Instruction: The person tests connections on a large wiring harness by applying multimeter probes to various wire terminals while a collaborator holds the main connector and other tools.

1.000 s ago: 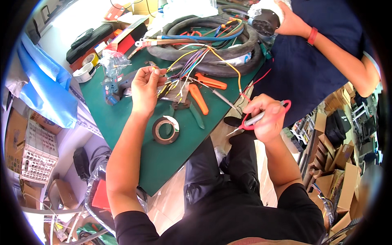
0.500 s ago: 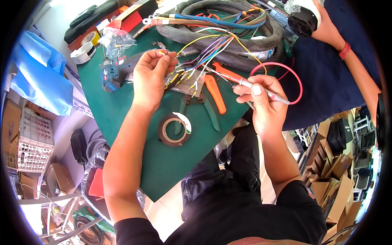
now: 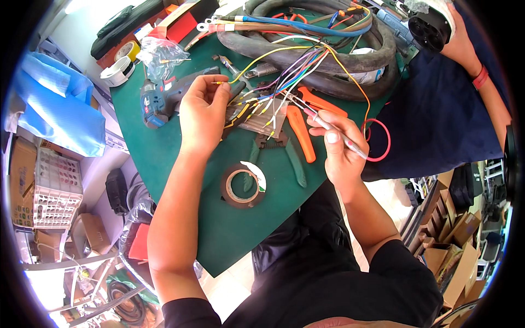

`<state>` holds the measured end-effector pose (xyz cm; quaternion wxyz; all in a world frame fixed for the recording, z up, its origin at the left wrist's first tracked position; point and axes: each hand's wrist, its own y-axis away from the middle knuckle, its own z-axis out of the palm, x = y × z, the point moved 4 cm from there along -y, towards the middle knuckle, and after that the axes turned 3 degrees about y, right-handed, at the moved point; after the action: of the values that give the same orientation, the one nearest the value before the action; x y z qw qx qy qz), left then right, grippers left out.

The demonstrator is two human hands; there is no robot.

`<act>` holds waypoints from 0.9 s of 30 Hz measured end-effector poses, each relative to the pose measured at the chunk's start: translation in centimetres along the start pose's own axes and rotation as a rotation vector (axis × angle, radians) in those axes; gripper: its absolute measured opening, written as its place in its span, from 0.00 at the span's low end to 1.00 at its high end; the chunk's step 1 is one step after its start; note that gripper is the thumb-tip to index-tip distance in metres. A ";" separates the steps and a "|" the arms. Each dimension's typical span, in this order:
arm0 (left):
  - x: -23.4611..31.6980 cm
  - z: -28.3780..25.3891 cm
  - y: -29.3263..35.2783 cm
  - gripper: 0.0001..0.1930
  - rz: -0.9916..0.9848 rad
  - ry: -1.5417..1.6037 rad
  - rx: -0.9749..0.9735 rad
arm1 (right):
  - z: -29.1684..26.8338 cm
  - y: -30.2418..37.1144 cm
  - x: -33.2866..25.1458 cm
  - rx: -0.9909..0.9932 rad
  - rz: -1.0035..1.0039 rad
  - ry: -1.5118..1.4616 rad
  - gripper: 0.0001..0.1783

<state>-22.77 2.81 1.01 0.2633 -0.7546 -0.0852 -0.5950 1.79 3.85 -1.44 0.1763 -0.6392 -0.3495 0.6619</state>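
Observation:
My left hand [image 3: 202,117] is closed in a pinch on the ferruled end of a yellow wire [image 3: 262,54]. This wire runs out of a thick black cable [image 3: 232,44] coiled at the back of the table. My right hand [image 3: 342,150] grips a slim pen-shaped probe [image 3: 322,121] with a red lead [image 3: 390,139] looping behind the fingers. The probe's thin tip points toward a fan of coloured wires [image 3: 298,76]; whether it touches one, I cannot tell. Below the wires lie green-handled pliers [image 3: 297,164], orange-handled pliers [image 3: 298,131] and a roll of dark tape [image 3: 227,188].
A blue cordless drill [image 3: 156,104] and a plastic bag [image 3: 161,57] lie on the green table [image 3: 219,240], left of the cable. Tape rolls [image 3: 117,73] sit at its left edge. At upper right another person's hand [image 3: 459,41] holds a black round connector [image 3: 428,31].
The probe in my right hand has moved left and down, its tip still toward the wires. My left hand keeps its pinch on the yellow wire. The whole view has shifted slightly.

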 end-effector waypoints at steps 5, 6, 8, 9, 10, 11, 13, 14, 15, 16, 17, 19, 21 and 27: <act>0.2 -0.5 -0.1 0.08 0.110 -0.241 -0.038 | -0.3 0.3 0.3 -0.009 0.065 -0.010 0.13; 0.1 -0.4 -0.2 0.08 0.107 -0.273 -0.072 | -0.5 0.4 0.5 -0.002 0.084 -0.022 0.13; 0.4 0.0 -0.2 0.09 0.116 -0.332 -0.135 | -0.5 0.4 0.6 0.018 0.116 -0.066 0.12; 0.6 0.4 -0.1 0.10 0.129 -0.352 -0.162 | -0.5 0.3 0.6 0.018 0.130 -0.087 0.12; 0.8 0.8 0.0 0.11 0.143 -0.371 -0.190 | -0.6 0.3 0.6 0.019 0.144 -0.106 0.12; 1.1 1.2 0.1 0.12 0.174 -0.385 -0.194 | -0.6 0.3 0.7 0.021 0.158 -0.125 0.12; 1.5 2.0 0.3 0.16 0.236 -0.408 -0.197 | -0.5 0.4 0.9 0.041 0.181 -0.154 0.11; 1.2 2.2 0.3 0.26 0.197 -0.440 -0.228 | -0.6 0.4 0.9 0.037 0.197 -0.162 0.11; 1.3 2.3 0.2 0.29 0.214 -0.531 -0.259 | -0.6 0.4 0.9 0.033 0.212 -0.172 0.11; 1.4 2.6 0.1 0.32 0.235 -0.616 -0.291 | -0.6 0.3 0.9 0.046 0.206 -0.185 0.11; 1.5 2.8 -0.1 0.35 0.256 -0.702 -0.322 | -0.7 0.3 1.0 0.046 0.214 -0.180 0.10; 1.2 3.1 -0.3 0.40 0.253 -0.725 -0.356 | -0.7 0.4 1.1 0.042 0.229 -0.175 0.10; 1.6 3.5 0.2 0.41 0.363 -0.753 -0.345 | -0.6 0.3 1.1 0.085 0.211 -0.188 0.08; 3.4 5.8 -0.8 0.34 0.278 -0.757 -0.513 | -0.9 0.5 1.2 0.104 0.282 -0.150 0.08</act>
<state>-17.23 5.76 3.55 0.0960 -0.9632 0.0762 -0.2391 2.60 4.57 -2.57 0.0881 -0.6207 -0.2338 0.7432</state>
